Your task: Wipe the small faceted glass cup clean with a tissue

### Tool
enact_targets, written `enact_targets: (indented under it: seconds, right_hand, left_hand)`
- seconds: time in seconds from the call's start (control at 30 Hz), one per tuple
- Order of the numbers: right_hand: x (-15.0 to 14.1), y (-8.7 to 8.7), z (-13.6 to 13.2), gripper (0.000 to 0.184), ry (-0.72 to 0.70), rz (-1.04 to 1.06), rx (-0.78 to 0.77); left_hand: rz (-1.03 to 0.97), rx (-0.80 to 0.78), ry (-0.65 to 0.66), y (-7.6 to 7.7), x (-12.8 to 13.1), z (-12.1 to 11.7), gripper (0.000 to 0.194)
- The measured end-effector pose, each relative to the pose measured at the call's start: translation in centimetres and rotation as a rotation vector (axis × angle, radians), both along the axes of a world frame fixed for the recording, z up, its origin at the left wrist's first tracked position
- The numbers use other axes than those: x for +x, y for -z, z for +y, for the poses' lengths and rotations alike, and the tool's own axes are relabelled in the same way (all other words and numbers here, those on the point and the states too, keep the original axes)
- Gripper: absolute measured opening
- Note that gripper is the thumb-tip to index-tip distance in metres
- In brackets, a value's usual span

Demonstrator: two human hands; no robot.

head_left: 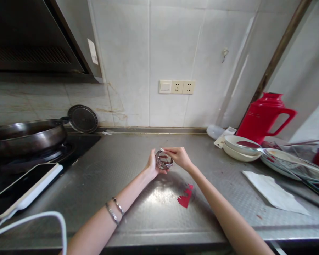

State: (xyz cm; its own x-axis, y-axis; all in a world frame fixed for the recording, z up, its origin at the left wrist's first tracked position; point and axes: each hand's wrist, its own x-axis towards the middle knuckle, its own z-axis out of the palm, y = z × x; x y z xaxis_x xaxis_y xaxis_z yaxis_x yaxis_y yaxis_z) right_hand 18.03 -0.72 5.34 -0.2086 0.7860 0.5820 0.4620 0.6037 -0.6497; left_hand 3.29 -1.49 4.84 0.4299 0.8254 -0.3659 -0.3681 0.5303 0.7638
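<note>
My left hand [152,164] is closed round the side and underside of a small faceted glass ashtray [164,164], held up above the steel counter [117,170]. Its open top tilts toward me. At the far rim, the fingers of my right hand [177,156] are pinched on a small white wad [162,149], which looks like tissue; most of it is hidden. Below the hands, a torn red patch [185,197] lies flat on the counter.
To the left are a pan [26,136] on the stove and a phone [21,191] with a white cable [42,215]. On the right stand a red thermos [263,115], stacked bowls [240,154], a plate with utensils [271,163] and a white paper napkin [273,191].
</note>
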Motion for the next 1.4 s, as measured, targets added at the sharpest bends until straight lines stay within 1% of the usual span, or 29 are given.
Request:
enact_targets:
  seconds: [0.17, 0.33, 0.5, 0.7, 0.9, 1.1, 1.17, 1.4]
  right_hand:
    - [-0.5, 0.1, -0.2, 0.024, 0.104, -0.023, 0.003]
    - [-1.1, -0.5, -0.8, 0.023, 0.171, -0.065, -0.012]
    - [-1.1, -1.1, -1.3, 0.022, 0.19, -0.082, -0.039]
    - [-1.1, -0.8, -1.1, 0.022, 0.19, -0.019, -0.056]
    - [-0.9, -0.8, -1.1, 0.025, 0.183, -0.044, -0.02]
    - [-0.5, -0.9, -0.9, 0.026, 0.055, -0.147, 0.165]
    - [-0.5, -0.9, -0.9, 0.027, 0.018, -0.178, 0.201]
    - [-0.5, -0.5, -0.6, 0.029, 0.009, -0.141, 0.238]
  left_hand:
    - [-0.017, 0.016, -0.107, 0.3, 0.0, 0.2, 0.059]
    - [-0.059, 0.047, -0.201, 0.7, 0.0, 0.3, 0.061]
    - [-0.071, 0.067, -0.284, 0.4, 0.1, -0.1, 0.06]
    - [-0.078, 0.081, -0.381, 0.0, 0.0, -0.4, 0.058]
    - [-0.08, 0.057, -0.406, 0.2, -0.1, -0.1, 0.057]
    - [-0.127, 0.028, -0.433, 0.2, -0.8, 0.6, 0.054]
    - [-0.136, 0.01, -0.441, 0.2, -1.0, 0.8, 0.053]
    - [-0.158, 0.021, -0.389, 0.4, -1.2, 1.0, 0.052]
